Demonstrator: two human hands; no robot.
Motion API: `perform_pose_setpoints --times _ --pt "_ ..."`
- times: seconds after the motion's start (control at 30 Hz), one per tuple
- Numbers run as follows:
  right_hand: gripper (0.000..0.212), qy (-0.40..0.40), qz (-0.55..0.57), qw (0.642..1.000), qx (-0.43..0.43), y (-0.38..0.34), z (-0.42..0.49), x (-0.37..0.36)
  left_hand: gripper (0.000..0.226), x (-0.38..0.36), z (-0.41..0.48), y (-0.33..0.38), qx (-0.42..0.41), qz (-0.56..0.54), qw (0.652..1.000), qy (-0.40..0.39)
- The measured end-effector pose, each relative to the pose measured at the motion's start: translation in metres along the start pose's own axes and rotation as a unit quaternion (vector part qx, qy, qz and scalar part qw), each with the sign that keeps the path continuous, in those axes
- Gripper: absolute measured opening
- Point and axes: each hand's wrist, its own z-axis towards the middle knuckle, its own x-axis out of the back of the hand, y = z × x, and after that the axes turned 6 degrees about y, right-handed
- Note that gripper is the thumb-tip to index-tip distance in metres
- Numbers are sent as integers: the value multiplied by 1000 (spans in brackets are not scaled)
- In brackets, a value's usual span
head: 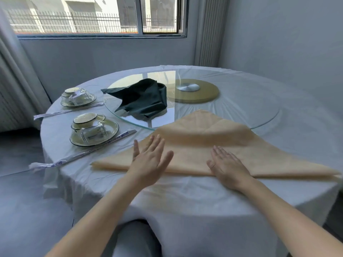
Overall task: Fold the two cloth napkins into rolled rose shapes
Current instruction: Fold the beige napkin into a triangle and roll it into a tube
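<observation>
Flattening the tan napkin, a triangle at the near table edge, with left hand and right hand, fingers straight and spread, guessing to set the crease. Got the dark napkin parked on the turntable.

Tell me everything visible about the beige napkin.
The beige napkin is soft cloth folded into a flat triangle, not yet rolled. Its long edge runs along the near side of the white tablecloth; its tip points away and overlaps the glass turntable. The right hand lies flat on it near the long edge; the open left hand is over its left part, contact unclear.
</observation>
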Motion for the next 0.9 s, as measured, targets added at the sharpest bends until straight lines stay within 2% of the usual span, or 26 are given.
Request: perform_pose_setpoints --times 0.1,0.23,0.37,0.53,0.63,0.9 --pt "61 7 0 1000 0 -1 -1 2 61 -22 24 47 -46 -10 998 -40" --pt "76 19 -5 1000 -1 -2 -2 0 54 -47 38 55 -63 -15 994 -86" --pt "85 20 -6 1000 1 -1 -1 -1 58 -55 36 48 -66 18 992 -109" --pt "78 14 -5 1000 -8 0 -4 1 63 -45 34 44 -67 39 988 -132" --pt "65 2 -12 1000 -26 13 -9 5 63 -41 33 41 -68 42 986 -146" --pt "66 -4 -30 995 -98 69 -26 12 63 -45 35 39 -72 41 985 -149"
